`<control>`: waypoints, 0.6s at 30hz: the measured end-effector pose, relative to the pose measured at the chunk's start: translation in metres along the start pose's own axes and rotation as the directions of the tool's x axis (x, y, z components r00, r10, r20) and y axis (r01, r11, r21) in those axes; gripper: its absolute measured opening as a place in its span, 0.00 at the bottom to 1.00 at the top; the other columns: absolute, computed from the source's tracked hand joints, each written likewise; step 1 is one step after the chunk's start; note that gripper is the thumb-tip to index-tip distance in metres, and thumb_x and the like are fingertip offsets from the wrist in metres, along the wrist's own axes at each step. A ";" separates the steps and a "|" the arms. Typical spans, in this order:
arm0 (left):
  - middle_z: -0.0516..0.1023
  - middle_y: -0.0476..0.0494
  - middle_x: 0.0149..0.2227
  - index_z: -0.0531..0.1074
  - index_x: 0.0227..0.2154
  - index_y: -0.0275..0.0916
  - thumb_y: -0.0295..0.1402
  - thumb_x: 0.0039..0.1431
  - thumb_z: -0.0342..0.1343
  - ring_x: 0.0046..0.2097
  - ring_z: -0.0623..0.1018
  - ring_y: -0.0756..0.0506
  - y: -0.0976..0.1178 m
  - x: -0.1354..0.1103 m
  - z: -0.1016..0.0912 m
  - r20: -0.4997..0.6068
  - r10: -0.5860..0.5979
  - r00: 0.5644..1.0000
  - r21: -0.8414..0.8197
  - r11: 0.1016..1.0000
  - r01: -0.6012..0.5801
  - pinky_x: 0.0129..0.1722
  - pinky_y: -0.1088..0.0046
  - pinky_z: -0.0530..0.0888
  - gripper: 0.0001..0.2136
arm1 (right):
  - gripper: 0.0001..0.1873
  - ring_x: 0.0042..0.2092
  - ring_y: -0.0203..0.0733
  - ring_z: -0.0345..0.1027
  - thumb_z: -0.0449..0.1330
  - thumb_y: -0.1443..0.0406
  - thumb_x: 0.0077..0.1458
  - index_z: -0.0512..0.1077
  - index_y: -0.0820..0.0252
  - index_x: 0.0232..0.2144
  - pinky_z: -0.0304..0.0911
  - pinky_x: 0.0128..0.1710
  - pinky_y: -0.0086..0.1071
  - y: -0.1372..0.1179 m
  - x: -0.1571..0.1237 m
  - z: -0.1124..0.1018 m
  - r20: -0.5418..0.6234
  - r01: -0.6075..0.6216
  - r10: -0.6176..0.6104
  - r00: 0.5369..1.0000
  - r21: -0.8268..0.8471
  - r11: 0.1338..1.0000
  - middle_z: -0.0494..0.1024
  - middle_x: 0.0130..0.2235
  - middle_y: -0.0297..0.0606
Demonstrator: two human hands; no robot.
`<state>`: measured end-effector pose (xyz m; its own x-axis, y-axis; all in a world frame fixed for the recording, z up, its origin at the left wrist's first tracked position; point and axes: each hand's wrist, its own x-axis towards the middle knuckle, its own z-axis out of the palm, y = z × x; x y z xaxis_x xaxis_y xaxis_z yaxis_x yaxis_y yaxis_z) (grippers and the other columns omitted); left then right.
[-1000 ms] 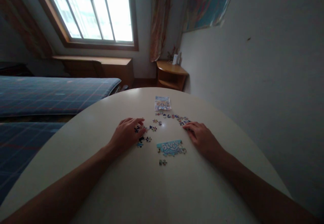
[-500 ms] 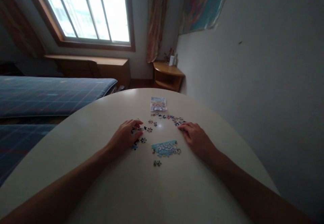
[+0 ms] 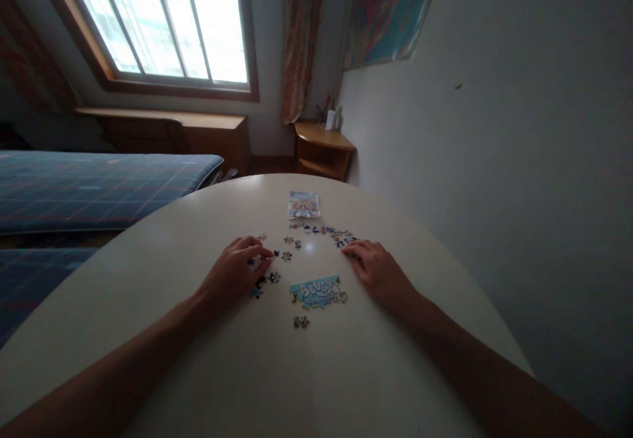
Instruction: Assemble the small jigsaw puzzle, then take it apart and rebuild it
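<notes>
Both of my hands lie on a round white table [image 3: 277, 372] among jigsaw pieces. My left hand [image 3: 232, 274] rests palm down with its fingers bent over a small cluster of dark loose pieces [image 3: 264, 278]; whether it pinches one is unclear. My right hand [image 3: 378, 270] lies flat, fingers stretched toward a row of scattered pieces [image 3: 329, 232]. Between the hands sits a joined light-blue puzzle section [image 3: 317, 291] with white lettering. A small joined bit [image 3: 301, 322] lies just in front of it.
A small picture card [image 3: 303, 204] lies at the table's far side. A grey wall [image 3: 494, 161] runs close along the right. A bed with a blue plaid cover [image 3: 93, 184] stands left, a wooden corner shelf [image 3: 321, 148] and a window [image 3: 163, 22] behind.
The view has drifted right, so everything sits a little further left in the picture. My left fingers have curled back slightly over the dark pieces. My right hand has stayed put.
</notes>
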<state>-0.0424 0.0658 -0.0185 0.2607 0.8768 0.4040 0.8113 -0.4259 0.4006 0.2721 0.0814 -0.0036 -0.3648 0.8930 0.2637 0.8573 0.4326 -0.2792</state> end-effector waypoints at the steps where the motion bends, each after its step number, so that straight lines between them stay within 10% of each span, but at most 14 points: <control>1: 0.77 0.42 0.41 0.78 0.36 0.44 0.38 0.61 0.52 0.45 0.75 0.41 0.000 0.000 0.000 -0.008 0.003 1.000 -0.002 1.000 -0.003 0.50 0.59 0.72 0.11 | 0.15 0.51 0.46 0.67 0.53 0.72 0.60 0.74 0.55 0.45 0.63 0.53 0.43 0.000 0.000 0.000 0.000 0.006 -0.006 1.000 0.007 1.000 0.77 0.49 0.40; 9: 0.80 0.44 0.38 0.75 0.37 0.42 0.40 0.60 0.52 0.41 0.78 0.42 -0.004 -0.002 -0.003 -0.098 -0.164 0.982 -0.113 0.982 0.152 0.45 0.63 0.75 0.10 | 0.14 0.50 0.48 0.69 0.56 0.69 0.58 0.73 0.58 0.47 0.63 0.54 0.44 0.008 0.003 -0.005 -0.076 -0.062 0.070 0.995 0.106 0.992 0.77 0.48 0.42; 18: 0.81 0.43 0.40 0.75 0.40 0.42 0.39 0.59 0.50 0.38 0.78 0.40 -0.033 0.004 -0.026 -0.257 -0.449 0.856 0.054 0.878 0.476 0.44 0.60 0.73 0.12 | 0.17 0.53 0.47 0.67 0.52 0.70 0.59 0.70 0.62 0.50 0.59 0.58 0.44 0.025 0.006 0.007 -0.094 -0.128 0.138 0.986 0.107 0.986 0.75 0.51 0.46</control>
<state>-0.0820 0.0774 -0.0084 -0.2752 0.8843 0.3773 0.8644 0.0559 0.4996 0.2885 0.0984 -0.0155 -0.2071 0.9286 0.3079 0.8532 0.3255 -0.4076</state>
